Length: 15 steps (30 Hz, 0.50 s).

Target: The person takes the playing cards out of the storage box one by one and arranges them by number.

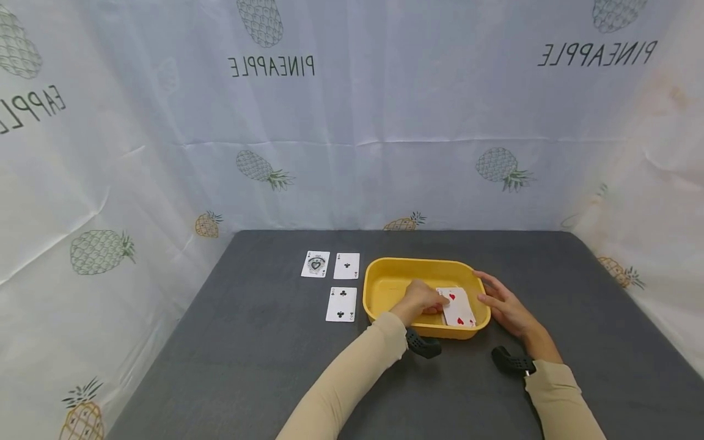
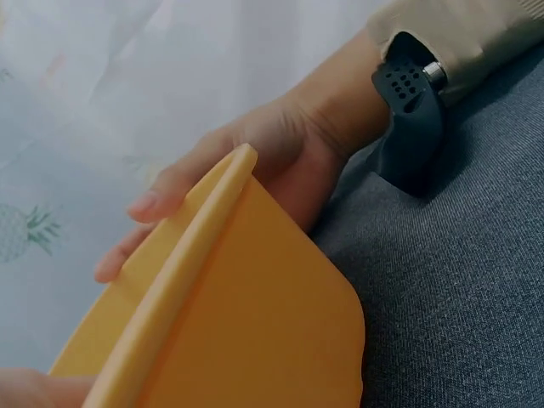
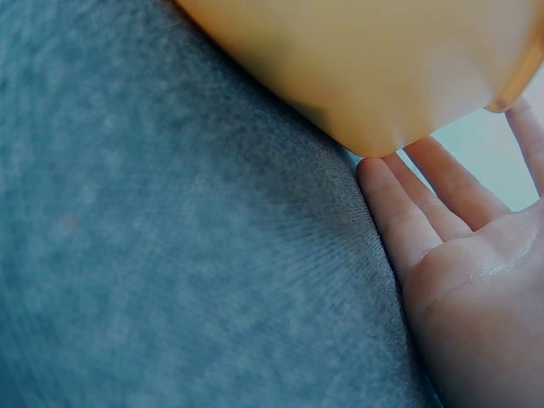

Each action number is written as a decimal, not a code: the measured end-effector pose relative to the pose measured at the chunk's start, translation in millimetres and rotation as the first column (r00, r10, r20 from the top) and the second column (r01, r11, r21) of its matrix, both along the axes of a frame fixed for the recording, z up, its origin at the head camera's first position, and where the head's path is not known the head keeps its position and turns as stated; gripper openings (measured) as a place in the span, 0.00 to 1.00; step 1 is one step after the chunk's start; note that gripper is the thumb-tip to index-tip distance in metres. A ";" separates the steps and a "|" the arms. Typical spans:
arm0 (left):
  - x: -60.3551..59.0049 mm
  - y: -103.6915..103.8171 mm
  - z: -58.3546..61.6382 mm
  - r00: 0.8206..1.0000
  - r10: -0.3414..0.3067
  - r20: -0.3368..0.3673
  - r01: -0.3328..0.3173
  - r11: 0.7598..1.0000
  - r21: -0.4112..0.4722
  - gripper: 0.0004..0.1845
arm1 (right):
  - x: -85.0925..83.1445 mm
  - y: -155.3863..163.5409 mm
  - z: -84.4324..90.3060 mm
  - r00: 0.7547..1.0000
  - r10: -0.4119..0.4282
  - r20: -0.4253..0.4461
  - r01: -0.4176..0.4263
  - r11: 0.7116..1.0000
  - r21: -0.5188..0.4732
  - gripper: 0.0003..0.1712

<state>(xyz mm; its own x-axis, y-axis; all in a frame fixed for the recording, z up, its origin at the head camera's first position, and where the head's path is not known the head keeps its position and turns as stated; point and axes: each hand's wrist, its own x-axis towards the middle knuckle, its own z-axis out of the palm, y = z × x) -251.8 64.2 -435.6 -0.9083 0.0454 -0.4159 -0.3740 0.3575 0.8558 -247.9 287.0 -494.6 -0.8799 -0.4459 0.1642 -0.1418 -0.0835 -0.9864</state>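
Dark grey fabric tabletop; at the right inside a rounded yellow plastic tray, a rectangular white card with red hearts; my left hand, fingers curled, touches it, pinching or not I cannot tell; my right hand, fingers spread, touches the tray.

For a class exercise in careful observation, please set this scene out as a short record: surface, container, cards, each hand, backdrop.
Surface: dark table
Container: yellow tray
Card in tray: red-hearts card, face up
Cards on table, left of tray: black-emblem card, one-club card, two-clubs card
Left hand: inside the tray, touching the red-hearts card
Right hand: fingers against the tray's right end
Backdrop: pale curtain printed with pineapples
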 end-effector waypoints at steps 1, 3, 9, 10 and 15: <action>0.4 -0.1 0.5 1.000 -0.004 -0.005 0.004 1.000 0.004 0.08 | -0.4 0.4 -0.2 1.000 0.005 -0.001 -0.005 1.000 -0.005 0.29; 1.3 -0.5 1.0 1.000 -0.020 -0.009 0.020 1.000 0.013 0.08 | -0.8 1.0 -0.5 1.000 0.010 -0.004 -0.010 1.000 -0.008 0.29; 2.7 -3.3 2.3 0.999 -0.043 -0.006 0.043 0.998 0.045 0.07 | -0.1 0.7 0.0 1.000 0.002 0.000 -0.002 1.000 0.004 0.29; 2.8 -3.9 2.4 0.999 -0.039 -0.007 0.039 0.998 0.055 0.07 | 0.1 0.5 0.3 1.000 0.000 0.001 0.000 1.000 0.006 0.29; 3.1 -7.7 4.6 0.999 -0.031 -0.020 0.032 0.997 0.075 0.07 | 0.6 -0.1 1.8 1.000 -0.003 -0.003 0.003 1.000 0.007 0.29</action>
